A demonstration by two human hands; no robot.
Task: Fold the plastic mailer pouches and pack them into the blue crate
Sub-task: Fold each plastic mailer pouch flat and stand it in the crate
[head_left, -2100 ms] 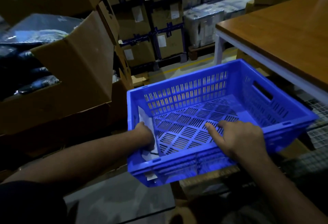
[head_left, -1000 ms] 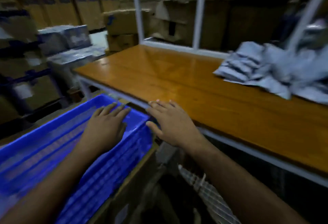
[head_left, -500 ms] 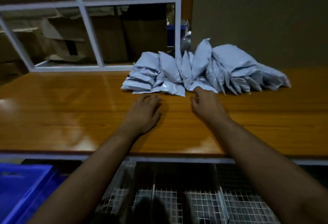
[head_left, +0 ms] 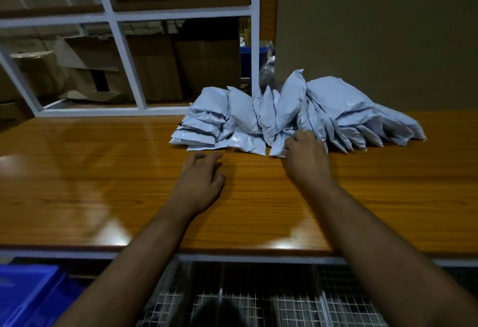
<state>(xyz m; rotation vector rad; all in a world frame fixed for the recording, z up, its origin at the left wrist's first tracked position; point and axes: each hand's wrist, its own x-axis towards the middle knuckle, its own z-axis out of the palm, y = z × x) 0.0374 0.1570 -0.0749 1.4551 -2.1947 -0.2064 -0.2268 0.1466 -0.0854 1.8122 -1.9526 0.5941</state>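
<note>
Since a moment ago, right hand (head_left: 305, 156) has reached the pouch pile (head_left: 297, 114), fingers curled on a pouch's edge. Left hand (head_left: 200, 181) hovers relaxed over the table (head_left: 90, 171).

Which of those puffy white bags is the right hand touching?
The mailer pouch at the pile's front edge, lying flat under the right hand's fingertips. The other pouches lie behind or beside it, untouched.

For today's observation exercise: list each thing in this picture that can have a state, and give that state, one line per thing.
Left hand: fingers relaxed, holding nothing, over the wooden table.
Right hand: fingers curled onto the near edge of a pouch.
Mailer pouches: heaped on the table's far side, none packed.
Blue crate: beside the table, only a corner visible, contents unseen.
</note>
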